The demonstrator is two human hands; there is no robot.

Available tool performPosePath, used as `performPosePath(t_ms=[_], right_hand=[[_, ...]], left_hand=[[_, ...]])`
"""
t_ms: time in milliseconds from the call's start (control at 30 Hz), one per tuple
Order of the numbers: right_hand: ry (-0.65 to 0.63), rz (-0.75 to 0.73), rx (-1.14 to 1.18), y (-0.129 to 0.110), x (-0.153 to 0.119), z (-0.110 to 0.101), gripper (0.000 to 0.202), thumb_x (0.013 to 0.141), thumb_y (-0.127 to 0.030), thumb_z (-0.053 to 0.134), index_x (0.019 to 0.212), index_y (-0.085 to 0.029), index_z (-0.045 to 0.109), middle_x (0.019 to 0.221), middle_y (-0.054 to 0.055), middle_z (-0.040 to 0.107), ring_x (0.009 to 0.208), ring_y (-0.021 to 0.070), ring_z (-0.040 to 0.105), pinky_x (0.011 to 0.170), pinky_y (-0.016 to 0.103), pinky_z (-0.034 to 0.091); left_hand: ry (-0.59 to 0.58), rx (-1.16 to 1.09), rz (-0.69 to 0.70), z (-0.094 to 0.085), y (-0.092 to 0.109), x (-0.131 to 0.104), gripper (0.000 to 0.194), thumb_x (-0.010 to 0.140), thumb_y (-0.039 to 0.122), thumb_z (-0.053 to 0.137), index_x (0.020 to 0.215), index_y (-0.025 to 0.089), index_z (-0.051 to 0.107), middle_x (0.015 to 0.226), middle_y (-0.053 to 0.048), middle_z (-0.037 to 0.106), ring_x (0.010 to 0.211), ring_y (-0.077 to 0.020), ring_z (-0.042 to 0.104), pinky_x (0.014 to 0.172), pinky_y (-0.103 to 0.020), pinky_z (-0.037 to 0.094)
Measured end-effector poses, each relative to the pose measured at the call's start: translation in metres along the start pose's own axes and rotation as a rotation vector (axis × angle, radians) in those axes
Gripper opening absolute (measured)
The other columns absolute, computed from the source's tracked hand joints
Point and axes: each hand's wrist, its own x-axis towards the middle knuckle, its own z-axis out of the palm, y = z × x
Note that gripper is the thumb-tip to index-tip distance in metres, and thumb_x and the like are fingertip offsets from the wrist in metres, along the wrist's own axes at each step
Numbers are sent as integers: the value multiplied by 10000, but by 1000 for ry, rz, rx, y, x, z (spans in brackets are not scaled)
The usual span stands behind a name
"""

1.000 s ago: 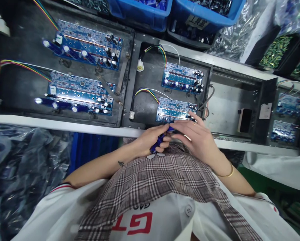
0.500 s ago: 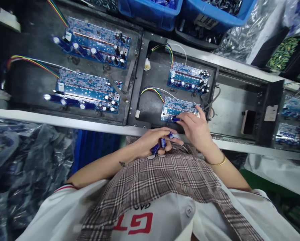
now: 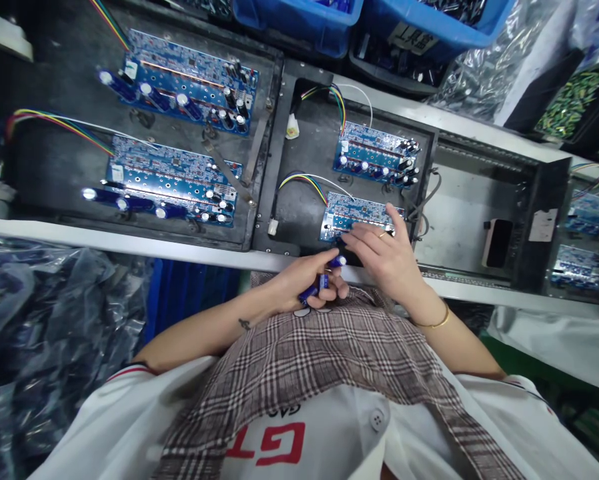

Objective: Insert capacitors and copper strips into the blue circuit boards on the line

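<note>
"Blue cylinders [image 3: 323, 283]: where are they?"

"In your left hand [image 3: 297, 277]. Its fingers curl around several, one poking out past your thumb."

"And the right hand [image 3: 389, 259]?"

"You have it at the near edge of the circuit board [image 3: 352, 208], which lies in the black tray [image 3: 299, 223]. One finger stretches over the board, the others bend; their tips are hidden, so I cannot tell whether they hold anything."

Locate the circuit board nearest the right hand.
In the head view, just right of centre, the circuit board lies in the black tray, on the near side of another board, partly covered by the right hand.
</note>
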Motion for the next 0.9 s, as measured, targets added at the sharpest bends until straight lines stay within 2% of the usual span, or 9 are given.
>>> performPosePath(t_ms=[133,200,300,367,433,567,733,833,900], right_hand=[[-14,4,180,-19,8,-15,325,974,-258,559,1298,-241,588,1191,42,723,1155,191,649,1236,543,258],[-10,5,202,-23,13,-12,250,983,-233,533,1213,-231,630,1135,34,736,1108,177,664,1238,533,253],[67,123,139,-19,20,6,188,989,-227,511,1096,-216,666,1064,37,747,1033,180,682,1222,541,267],[71,164,110,-14,24,18,179,991,-247,509,1062,-221,671,1041,35,748,990,185,687,1205,547,285],[66,164,97,-11,27,26,174,991,-263,510,1045,-225,672,1007,27,749,954,187,688,1194,546,298],[87,151,70,-12,29,27,164,986,-257,518,1040,-216,667,958,21,745,893,181,681,1184,531,324],[53,78,21,-18,23,21,216,988,-193,477,1096,-231,661,1057,32,736,1002,187,661,1210,564,271],[47,-13,-48,-22,25,27,257,989,-182,449,1133,-213,660,1077,61,722,1059,211,631,1199,609,267],[84,-82,-60,-23,34,28,254,990,-180,439,1082,-205,675,1026,63,717,1043,206,625,1182,602,307]], left_hand=[[18,-11,43,-1,-3,0,446,1008,498,353,718,163,401,577,4,508,349,-3,204,316,-81,146],[5,-21,77,-2,-3,-2,449,1010,500,351,740,152,438,630,-3,516,378,-16,296,319,-80,198],[1,-31,93,-4,-4,-5,430,1021,477,331,838,136,519,792,-48,578,583,-94,564,388,-126,406],[-10,0,80,-6,-4,-6,386,1021,427,354,876,127,549,846,-60,593,695,-126,623,472,-174,504],[-36,40,72,-7,-5,-8,342,1009,385,393,866,122,558,841,-56,596,688,-122,620,503,-189,521],[-60,110,96,-5,-3,-9,275,954,345,488,820,116,562,779,-40,587,594,-90,567,446,-154,433],[-55,306,99,2,3,-17,237,923,338,510,781,149,520,670,9,554,391,-31,348,331,-144,173],[-66,524,108,9,10,-34,299,939,405,485,759,166,503,636,24,534,339,-28,275,320,-179,148],[-61,720,196,17,23,-51,338,960,441,450,761,172,500,626,29,518,352,-36,283,350,-188,182]])
